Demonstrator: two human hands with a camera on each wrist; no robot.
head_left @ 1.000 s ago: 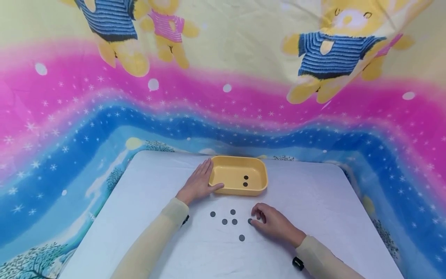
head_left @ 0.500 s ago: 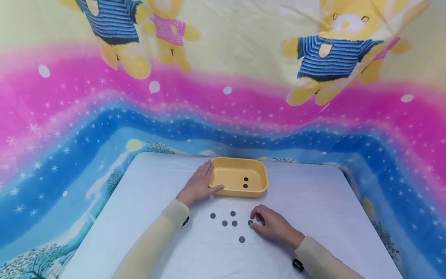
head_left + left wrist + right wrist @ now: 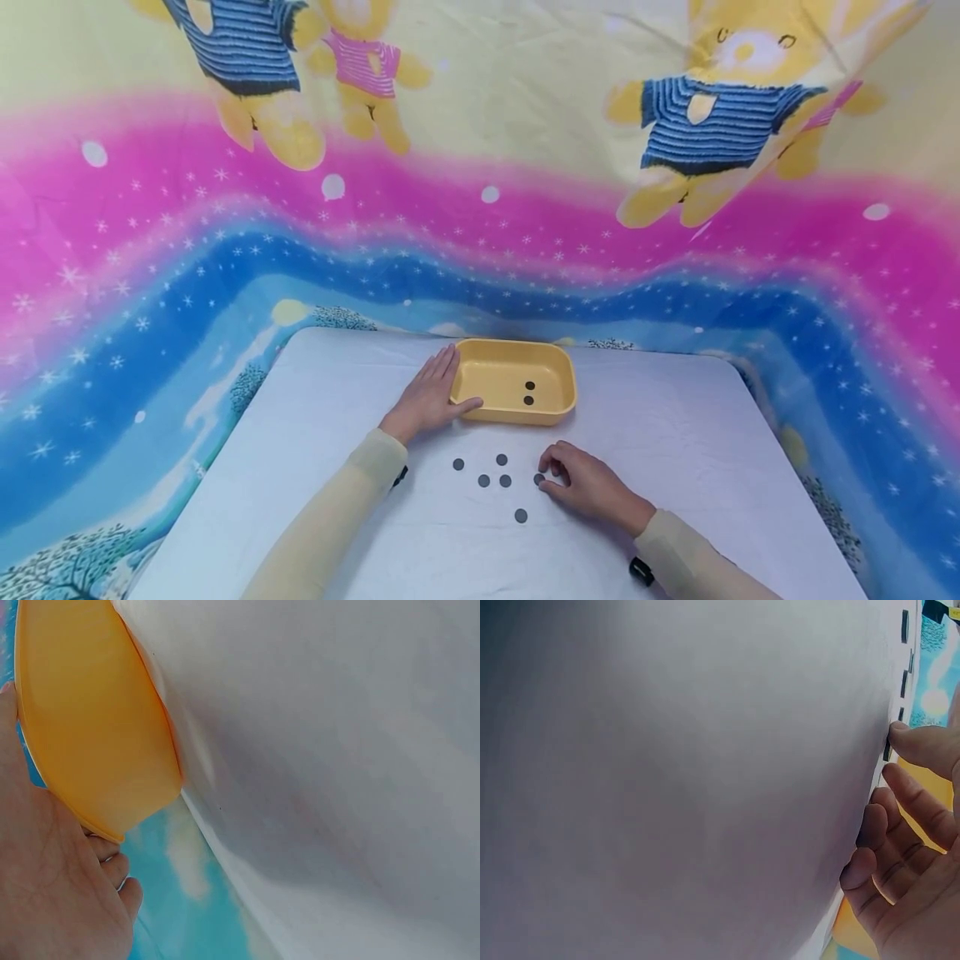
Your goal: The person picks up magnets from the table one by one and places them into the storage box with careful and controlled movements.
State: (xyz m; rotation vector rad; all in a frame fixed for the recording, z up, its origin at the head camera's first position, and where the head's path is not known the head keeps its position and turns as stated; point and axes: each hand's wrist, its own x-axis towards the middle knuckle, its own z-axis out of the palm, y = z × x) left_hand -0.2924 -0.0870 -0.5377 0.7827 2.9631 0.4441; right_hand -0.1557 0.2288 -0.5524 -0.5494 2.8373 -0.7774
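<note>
A yellow rectangular tray (image 3: 513, 415) stands at the far side of the table. Two dark round discs (image 3: 529, 386) lie inside it. My left hand (image 3: 426, 402) rests against the tray's left end, its fingers straight along the side and its thumb on the near rim. In the left wrist view the palm (image 3: 52, 877) is beside the tray wall (image 3: 97, 712). Several grey discs (image 3: 483, 481) lie flat in front of the tray. My right hand (image 3: 592, 483), fingers bent, has its thumb tip at the rightmost disc (image 3: 538, 480); the index fingertip looks slightly apart from it.
A white cloth (image 3: 360, 533) covers the table. Behind it hangs a colourful curtain (image 3: 480, 233) printed with bears and snowflakes, close to the tray's far edge. The nearest loose disc (image 3: 521, 516) lies in front of the others, left of the right hand.
</note>
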